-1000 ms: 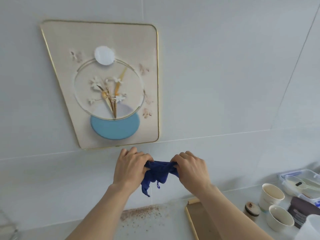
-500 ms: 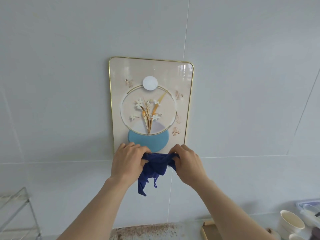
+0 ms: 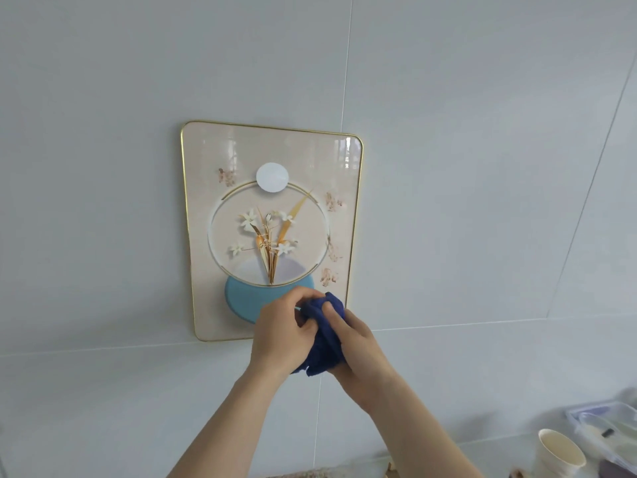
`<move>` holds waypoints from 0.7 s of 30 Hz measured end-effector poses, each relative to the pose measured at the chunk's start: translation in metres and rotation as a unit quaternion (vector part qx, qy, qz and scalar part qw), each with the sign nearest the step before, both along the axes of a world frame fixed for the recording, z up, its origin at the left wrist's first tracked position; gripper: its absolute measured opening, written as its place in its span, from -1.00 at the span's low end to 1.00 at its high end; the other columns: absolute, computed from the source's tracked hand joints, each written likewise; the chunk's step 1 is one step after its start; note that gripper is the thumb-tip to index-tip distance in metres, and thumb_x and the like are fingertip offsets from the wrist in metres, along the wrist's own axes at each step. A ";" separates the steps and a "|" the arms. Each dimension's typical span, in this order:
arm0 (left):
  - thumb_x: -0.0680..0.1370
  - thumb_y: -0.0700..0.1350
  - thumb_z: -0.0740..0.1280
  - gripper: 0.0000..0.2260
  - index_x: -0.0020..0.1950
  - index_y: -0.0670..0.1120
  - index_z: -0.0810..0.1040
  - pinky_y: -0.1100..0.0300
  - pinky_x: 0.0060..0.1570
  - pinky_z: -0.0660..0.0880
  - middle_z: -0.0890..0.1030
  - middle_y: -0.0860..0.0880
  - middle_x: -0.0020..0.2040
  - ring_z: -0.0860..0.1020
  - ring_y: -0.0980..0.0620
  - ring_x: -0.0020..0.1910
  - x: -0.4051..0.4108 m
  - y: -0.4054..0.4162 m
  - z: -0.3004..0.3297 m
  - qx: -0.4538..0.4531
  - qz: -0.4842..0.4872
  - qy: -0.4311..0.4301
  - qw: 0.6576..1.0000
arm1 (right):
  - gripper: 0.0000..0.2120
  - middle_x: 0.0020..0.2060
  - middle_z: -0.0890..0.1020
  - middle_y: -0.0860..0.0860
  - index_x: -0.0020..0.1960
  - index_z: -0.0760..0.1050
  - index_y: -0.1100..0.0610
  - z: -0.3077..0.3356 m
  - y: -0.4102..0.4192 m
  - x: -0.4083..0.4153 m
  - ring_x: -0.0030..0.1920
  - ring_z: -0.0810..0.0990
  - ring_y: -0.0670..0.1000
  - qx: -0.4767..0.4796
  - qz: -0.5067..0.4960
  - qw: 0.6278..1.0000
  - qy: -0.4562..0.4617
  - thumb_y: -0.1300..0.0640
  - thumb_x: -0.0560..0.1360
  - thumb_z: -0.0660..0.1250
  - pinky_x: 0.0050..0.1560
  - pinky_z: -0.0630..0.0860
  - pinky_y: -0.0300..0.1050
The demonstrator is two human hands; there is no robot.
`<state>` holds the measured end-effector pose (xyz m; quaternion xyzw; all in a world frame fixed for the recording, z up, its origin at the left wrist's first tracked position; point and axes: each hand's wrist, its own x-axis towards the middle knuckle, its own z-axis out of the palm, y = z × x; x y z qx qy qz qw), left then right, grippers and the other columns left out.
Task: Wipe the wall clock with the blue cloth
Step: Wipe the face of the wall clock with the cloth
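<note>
The wall clock (image 3: 272, 208) hangs on the grey tiled wall: a cream rectangular panel with a thin gold rim, a white disc near the top, gold hands over a flower picture and a light blue disc at the bottom. The dark blue cloth (image 3: 325, 334) is bunched into a wad in front of the clock's lower right corner. My left hand (image 3: 281, 331) grips the wad from the left and my right hand (image 3: 358, 353) cups it from the right and below. Whether the cloth touches the clock cannot be told.
A paper cup (image 3: 560, 451) stands on the counter at the lower right, beside a clear plastic lidded box (image 3: 606, 429). Brown crumbs lie on the counter (image 3: 310, 474) at the bottom edge.
The cloth was stretched between both hands with a tail hanging down; it is now gathered into a tight wad, and both hands have risen to the clock's lower right corner. The view tilted upward.
</note>
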<state>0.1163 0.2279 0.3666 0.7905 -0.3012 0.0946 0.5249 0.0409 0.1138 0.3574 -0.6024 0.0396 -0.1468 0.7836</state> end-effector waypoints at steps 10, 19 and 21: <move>0.59 0.08 0.26 -0.53 0.52 0.10 0.48 0.08 0.51 0.27 0.49 0.12 0.51 0.40 0.02 0.53 0.046 0.001 -0.004 0.095 0.087 -0.238 0.963 | -0.69 -0.18 0.72 -0.16 0.11 0.56 -0.10 0.004 -0.042 0.027 -0.25 0.72 -0.10 -0.135 -0.278 0.946 -0.099 0.32 0.57 0.36 -0.43 0.60 -0.21; 0.73 0.02 0.07 -0.47 0.70 -0.10 0.21 -0.11 0.70 -0.03 0.18 -0.05 0.73 0.10 -0.08 0.72 0.106 -0.034 0.005 0.177 0.162 -0.456 0.857 | -0.50 0.36 0.59 0.05 0.34 0.58 0.07 -0.032 -0.060 0.087 0.33 0.56 0.10 -0.574 -0.405 0.678 -0.217 0.35 0.45 0.50 0.27 0.55 -0.09; 0.75 0.01 0.03 -0.48 0.72 -0.09 0.16 -0.13 0.70 -0.03 0.13 -0.03 0.74 0.06 -0.06 0.73 0.120 -0.038 -0.002 0.169 0.161 -0.461 0.856 | -0.56 0.41 0.56 0.06 0.37 0.57 0.07 -0.045 -0.065 0.099 0.40 0.50 0.13 -0.615 -0.406 0.639 -0.221 0.28 0.52 0.47 0.34 0.52 0.00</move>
